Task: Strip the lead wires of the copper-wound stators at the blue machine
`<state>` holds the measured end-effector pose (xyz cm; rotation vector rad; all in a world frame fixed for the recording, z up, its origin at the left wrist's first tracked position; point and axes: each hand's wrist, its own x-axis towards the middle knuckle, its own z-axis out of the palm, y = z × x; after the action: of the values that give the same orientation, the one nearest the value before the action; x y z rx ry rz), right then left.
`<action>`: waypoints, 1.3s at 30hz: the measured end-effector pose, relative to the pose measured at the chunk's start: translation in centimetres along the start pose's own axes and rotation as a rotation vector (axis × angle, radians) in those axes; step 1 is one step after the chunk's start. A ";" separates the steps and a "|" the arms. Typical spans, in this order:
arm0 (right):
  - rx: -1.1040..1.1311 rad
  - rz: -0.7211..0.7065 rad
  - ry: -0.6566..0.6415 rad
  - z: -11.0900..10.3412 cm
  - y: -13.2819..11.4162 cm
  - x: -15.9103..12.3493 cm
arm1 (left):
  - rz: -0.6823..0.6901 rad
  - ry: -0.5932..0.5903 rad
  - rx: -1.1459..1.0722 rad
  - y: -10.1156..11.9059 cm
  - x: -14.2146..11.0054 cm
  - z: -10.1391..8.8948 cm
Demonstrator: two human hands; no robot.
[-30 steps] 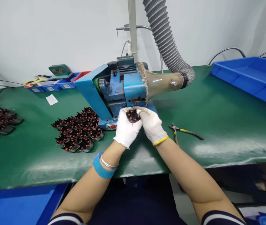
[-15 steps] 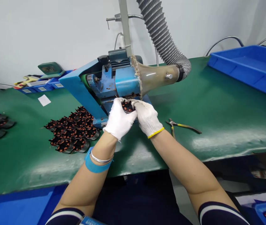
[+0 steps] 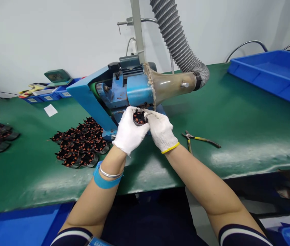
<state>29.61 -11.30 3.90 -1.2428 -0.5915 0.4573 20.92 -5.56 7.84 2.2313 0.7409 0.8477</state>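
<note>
Both my hands wear white gloves and meet at the front of a blue belt-driven machine. Between them is a motor stator, a round black part with copper windings. My left hand is closed around its left side. On the other side, the fingers of my right hand are closed on its right edge, near the top. The stator sits just below the machine's blue cover; whether it touches the machine I cannot tell. Many more stators stand grouped on the green table to the left of the machine.
Yellow-handled pliers lie right of my hands. A grey ribbed hose joins the machine's funnel. At the right stands a large blue tray. Small blue bins and a white paper are at the back left.
The view has shifted slightly, so everything sits a little further right and lower. Both hands keep hold of the stator in nearly the same place, with a bit more of its face showing.
</note>
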 end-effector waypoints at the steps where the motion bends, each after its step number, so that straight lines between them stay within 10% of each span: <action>1: 0.007 -0.007 -0.001 0.0 0.1 0.0 | 0.007 0.007 -0.002 -0.1 0.0 0.1; 12: -0.169 -0.318 -0.144 -0.7 -0.6 -3.5 | 0.180 0.111 -0.338 -2.7 -6.3 -0.1; 19: -0.213 -0.410 -0.120 -0.3 -0.5 -4.5 | -0.081 -0.114 0.039 -8.1 -16.8 -7.9; 22: -0.216 -0.434 -0.131 -0.1 -0.2 -5.1 | -0.331 0.019 0.317 -12.3 -18.8 -12.9; 26: -0.279 -0.510 -0.179 -0.1 0.1 -5.8 | -0.888 0.374 0.665 -17.5 -17.3 -19.7; 30: -0.413 -0.600 -0.204 -0.6 0.6 -5.5 | -0.696 0.350 0.611 -20.1 -14.9 -21.3; 39: -0.499 -0.612 -0.351 -0.4 1.4 -4.9 | -0.356 0.171 0.391 -21.1 -10.9 -17.4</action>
<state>26.14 -14.23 1.64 -1.3712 -1.3971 -0.0021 -4.38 6.80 -0.94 2.2667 1.4415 0.7690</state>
